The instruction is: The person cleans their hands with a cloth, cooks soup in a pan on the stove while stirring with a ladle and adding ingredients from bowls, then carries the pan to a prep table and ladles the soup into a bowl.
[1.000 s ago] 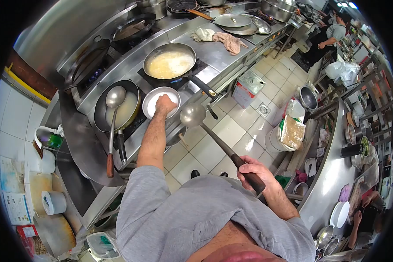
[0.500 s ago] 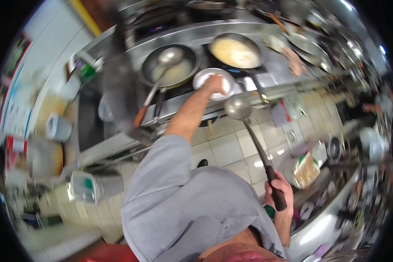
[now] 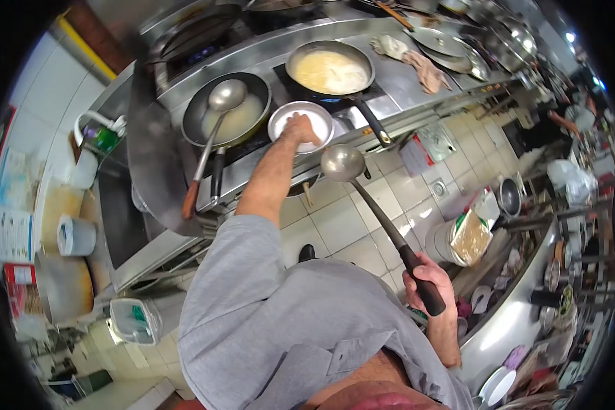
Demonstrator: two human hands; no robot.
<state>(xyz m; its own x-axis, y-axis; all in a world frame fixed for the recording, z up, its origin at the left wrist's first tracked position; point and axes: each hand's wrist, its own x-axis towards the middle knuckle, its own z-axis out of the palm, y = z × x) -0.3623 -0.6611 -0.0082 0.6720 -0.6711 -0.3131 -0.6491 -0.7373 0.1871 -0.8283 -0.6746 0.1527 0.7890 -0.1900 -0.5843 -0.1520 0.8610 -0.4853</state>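
Observation:
My left hand [image 3: 302, 130] reaches into a round metal bowl [image 3: 275, 133] of white, powder-like contents. Its fingers are apart over the white surface; the fingertips partly blend into it. My right hand [image 3: 427, 283] is wrapped round the dark handle of a ladle [image 3: 343, 162], whose metal bowl hangs just right of the white-filled bowl, over the floor. Behind and left of my left hand is a dark pan [image 3: 197, 126] with cloudy liquid and a second ladle [image 3: 227, 96] resting in it. A frying pan [image 3: 365, 61] with a yellow and white mixture stands farther back.
The steel stove edge [image 3: 396, 113] runs in front of me. Crumpled cloths [image 3: 427, 72] and several lids [image 3: 437, 42] lie at its right. A white bucket [image 3: 451, 242] stands right, and a lined bin [image 3: 133, 321] lower left. Another person's arm [image 3: 564, 123] shows far right.
The view has shifted, so the stove things sit farther left and look sharper. My left hand, curled over the bowl before, now has its fingers apart. The right hand still holds the ladle.

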